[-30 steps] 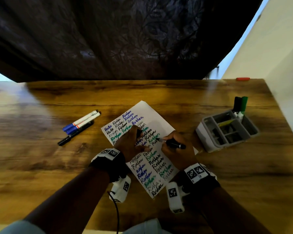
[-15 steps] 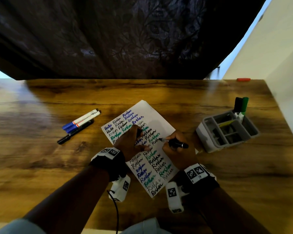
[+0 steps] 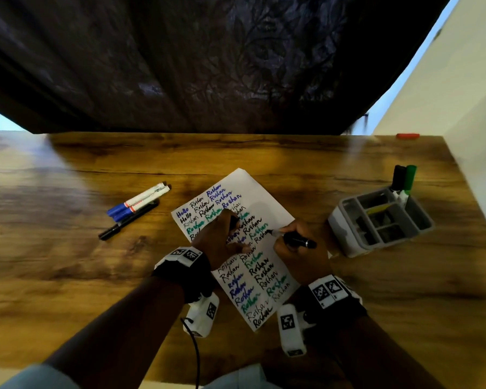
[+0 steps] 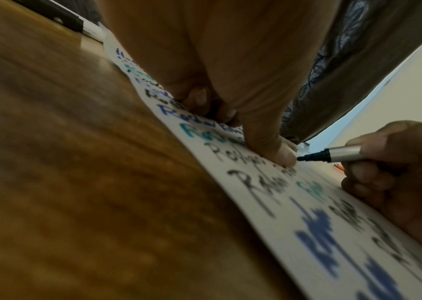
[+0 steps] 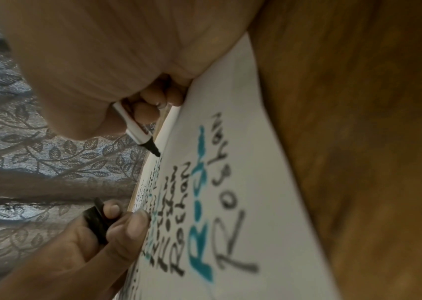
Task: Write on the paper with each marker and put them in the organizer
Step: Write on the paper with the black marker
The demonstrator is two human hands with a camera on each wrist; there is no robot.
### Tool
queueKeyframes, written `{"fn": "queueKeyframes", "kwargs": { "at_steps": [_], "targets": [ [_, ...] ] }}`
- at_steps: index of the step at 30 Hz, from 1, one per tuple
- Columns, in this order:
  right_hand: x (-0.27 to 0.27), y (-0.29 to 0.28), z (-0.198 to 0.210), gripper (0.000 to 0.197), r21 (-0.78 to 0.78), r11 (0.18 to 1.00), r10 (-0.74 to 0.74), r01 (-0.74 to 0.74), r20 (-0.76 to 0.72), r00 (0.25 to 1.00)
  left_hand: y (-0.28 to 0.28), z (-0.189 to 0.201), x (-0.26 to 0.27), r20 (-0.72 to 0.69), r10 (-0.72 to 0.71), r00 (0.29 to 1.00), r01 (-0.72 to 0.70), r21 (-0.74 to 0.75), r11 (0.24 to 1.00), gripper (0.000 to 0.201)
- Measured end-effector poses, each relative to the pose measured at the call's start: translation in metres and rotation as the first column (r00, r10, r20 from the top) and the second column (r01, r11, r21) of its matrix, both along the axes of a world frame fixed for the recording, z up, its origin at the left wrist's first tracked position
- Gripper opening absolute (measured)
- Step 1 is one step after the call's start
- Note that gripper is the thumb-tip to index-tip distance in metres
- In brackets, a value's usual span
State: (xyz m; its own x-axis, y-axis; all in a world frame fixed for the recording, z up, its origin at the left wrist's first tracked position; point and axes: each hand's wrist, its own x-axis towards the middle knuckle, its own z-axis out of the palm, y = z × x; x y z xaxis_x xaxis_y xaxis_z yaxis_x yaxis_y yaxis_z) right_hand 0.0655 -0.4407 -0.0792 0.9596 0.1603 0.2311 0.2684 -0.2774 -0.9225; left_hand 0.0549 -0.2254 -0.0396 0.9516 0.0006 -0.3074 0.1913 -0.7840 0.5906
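Observation:
A white paper (image 3: 254,189) filled with blue, green and black words lies at the table's middle. My right hand (image 3: 285,237) grips an uncapped black marker (image 3: 298,240), whose tip (image 5: 155,151) touches the paper near its right edge. Over the paper's left half, my left hand (image 3: 226,230) presses its thumb (image 4: 280,151) down. Its curled fingers hold the black cap (image 5: 95,221). A grey organizer (image 3: 348,237) stands to the right, with a black marker (image 3: 398,178) and a green marker (image 3: 410,178) upright in its far corner.
Two blue-capped white markers (image 3: 141,199) and a thin black pen (image 3: 128,221) lie side by side left of the paper. A small red object (image 3: 407,135) sits at the table's far edge. A dark curtain hangs behind, and a pale wall bounds the right side.
My right hand has slid the marker tip slightly to the right along the line. My left hand has stayed in place on the paper.

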Motion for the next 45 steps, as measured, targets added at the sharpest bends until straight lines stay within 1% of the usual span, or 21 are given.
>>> {"fn": "queueKeyframes", "kwargs": {
  "at_steps": [1,3,4,7,9,12,15,16,19,22,25,27,29,31,33,35,38,40,41,43,45],
  "targets": [
    [0.000,0.001,0.000,0.059,-0.017,1.000,0.002,-0.002,0.009,1.000,0.000,0.000,0.000,0.000,0.001,1.000,-0.001,-0.002,1.000,0.062],
    [0.002,0.002,-0.003,0.024,-0.098,0.995,-0.024,0.021,-0.030,0.999,-0.001,0.001,0.000,-0.006,0.003,1.000,-0.003,-0.003,1.000,0.062],
    [0.004,0.001,-0.006,0.015,-0.117,0.993,-0.035,0.029,-0.046,0.998,-0.001,0.001,0.000,-0.010,0.002,1.000,-0.002,-0.002,1.000,0.062],
    [0.003,0.000,-0.009,0.022,-0.140,0.990,-0.013,0.012,-0.010,1.000,0.000,0.002,0.000,-0.014,0.001,1.000,-0.001,-0.005,1.000,0.061],
    [0.003,0.000,-0.007,0.023,-0.108,0.994,0.002,-0.006,-0.041,0.999,0.000,0.002,0.000,-0.015,0.003,1.000,-0.003,-0.004,1.000,0.062],
    [0.002,0.002,-0.007,0.013,-0.117,0.993,-0.036,0.026,-0.085,0.996,0.000,0.002,0.001,-0.022,0.007,1.000,-0.007,-0.007,1.000,0.062],
    [0.006,0.000,-0.009,0.019,-0.093,0.989,-0.127,0.114,-0.159,0.979,0.000,0.003,0.000,-0.025,-0.003,1.000,0.002,-0.009,1.000,0.059],
    [0.008,-0.002,-0.013,0.013,-0.067,0.990,-0.137,0.127,-0.167,0.976,0.000,0.003,0.000,-0.028,-0.005,1.000,0.005,-0.007,1.000,0.058],
    [0.013,-0.006,-0.009,0.028,-0.093,0.983,-0.175,0.158,-0.216,0.961,0.001,0.003,-0.002,-0.022,0.001,1.000,-0.001,-0.015,1.000,0.059],
    [0.008,-0.010,0.010,0.005,-0.163,0.981,-0.156,0.103,-0.357,0.921,0.002,0.004,-0.002,-0.024,0.003,1.000,-0.003,-0.022,1.000,0.061],
    [0.008,-0.013,0.019,0.009,-0.161,0.986,-0.107,0.042,-0.423,0.900,0.002,0.005,-0.004,-0.017,-0.016,1.000,0.015,-0.044,0.999,0.055],
    [0.015,-0.012,0.021,0.014,-0.136,0.990,-0.090,0.028,-0.481,0.872,0.001,0.005,-0.004,-0.011,-0.039,0.999,0.039,-0.044,0.998,0.042],
    [0.017,-0.010,0.024,0.025,-0.017,1.000,-0.018,0.012,-0.421,0.907,0.000,0.005,-0.004,0.015,-0.038,0.999,0.039,-0.067,0.997,0.027],
    [0.018,-0.010,0.030,0.013,0.036,0.997,-0.046,0.063,-0.366,0.930,-0.001,0.010,-0.004,0.083,-0.021,0.996,0.028,-0.073,0.997,0.020],
    [0.018,-0.010,0.041,0.002,0.079,0.994,-0.038,0.077,-0.403,0.914,-0.003,0.017,-0.005,0.138,-0.004,0.990,0.016,-0.084,0.996,0.018],
    [0.018,-0.008,0.052,0.005,0.118,0.991,-0.006,0.063,-0.434,0.901,-0.006,0.026,-0.006,0.157,0.007,0.988,0.011,-0.113,0.994,0.019],
    [0.019,-0.004,0.072,0.021,0.231,0.971,0.019,0.062,-0.336,0.942,-0.010,0.035,-0.009,0.184,-0.009,0.983,0.037,-0.148,0.988,0.019],
    [0.016,-0.002,0.088,0.010,0.308,0.951,0.058,0.038,-0.297,0.953,-0.012,0.037,-0.010,0.212,-0.021,0.977,0.056,-0.158,0.986,0.015],
    [0.015,-0.002,0.093,0.002,0.325,0.946,0.096,-0.002,-0.274,0.957,-0.013,0.037,-0.010,0.225,-0.029,0.974,0.067,-0.161,0.985,0.012],
    [0.014,0.000,0.099,0.009,0.319,0.946,0.131,-0.048,-0.245,0.961,-0.015,0.037,-0.011,0.237,-0.035,0.971,0.079,-0.178,0.981,0.008],
    [0.014,0.002,0.100,0.008,0.294,0.953,0.142,-0.072,-0.223,0.964,-0.018,0.037,-0.012,0.248,-0.040,0.968,0.091,-0.199,0.976,0.007]
  ]
}}
